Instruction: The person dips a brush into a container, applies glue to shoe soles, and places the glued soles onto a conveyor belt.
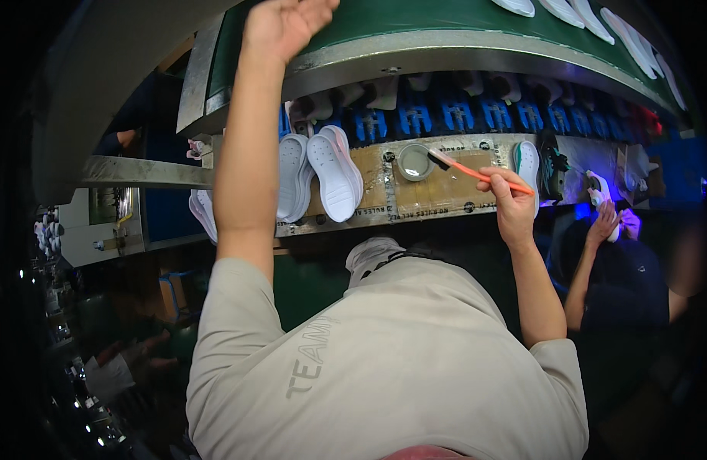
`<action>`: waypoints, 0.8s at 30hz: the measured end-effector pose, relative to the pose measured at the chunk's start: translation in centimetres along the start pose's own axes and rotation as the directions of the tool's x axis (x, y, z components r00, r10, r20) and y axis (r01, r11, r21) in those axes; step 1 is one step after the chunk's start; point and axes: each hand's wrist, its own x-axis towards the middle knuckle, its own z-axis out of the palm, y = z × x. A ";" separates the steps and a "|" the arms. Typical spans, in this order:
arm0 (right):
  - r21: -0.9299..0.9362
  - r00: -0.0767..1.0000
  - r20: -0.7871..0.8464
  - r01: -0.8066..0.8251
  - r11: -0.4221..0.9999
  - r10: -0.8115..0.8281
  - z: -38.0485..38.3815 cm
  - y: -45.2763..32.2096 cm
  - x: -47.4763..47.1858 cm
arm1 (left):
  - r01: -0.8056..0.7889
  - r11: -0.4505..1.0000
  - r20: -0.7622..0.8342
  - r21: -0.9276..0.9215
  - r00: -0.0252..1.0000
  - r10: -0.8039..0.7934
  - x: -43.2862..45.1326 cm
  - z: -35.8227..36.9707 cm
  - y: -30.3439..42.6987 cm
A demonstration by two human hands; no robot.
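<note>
My left hand (287,26) reaches over the green conveyor belt (376,26), palm up, with its fingers at the picture's top edge; nothing shows in it. My right hand (507,201) holds a brush with an orange handle (474,174) and dark bristles. The brush head is just right of the rim of a small round bowl (415,162) of pale liquid. Stacked white shoe soles (334,172) lie on the bench left of the bowl, beside another stack of soles (292,175). A white sole with a green edge (526,167) lies beyond my right hand.
More white soles (589,20) lie on the belt at the upper right. Blue clamps (414,118) line the space beneath the belt. At the right a co-worker's hands (606,221) hold a white shoe part. A metal bar (146,171) juts out at the left.
</note>
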 end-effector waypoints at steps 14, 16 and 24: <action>-0.557 0.966 0.224 0.016 0.830 0.132 0.3 4.3 3.8 | 0.518 -0.161 -0.525 0.840 0.851 -0.003 -23.7 -19.7 -18.7; -0.696 0.956 0.277 0.131 0.706 0.096 1.2 5.2 5.2 | 0.540 -0.124 -0.539 0.832 0.841 0.050 -24.6 -20.4 -19.7; -0.759 0.895 0.444 0.396 0.517 -0.033 2.9 7.7 5.9 | 0.622 0.441 -0.697 0.647 0.717 0.009 -29.6 -15.9 -18.1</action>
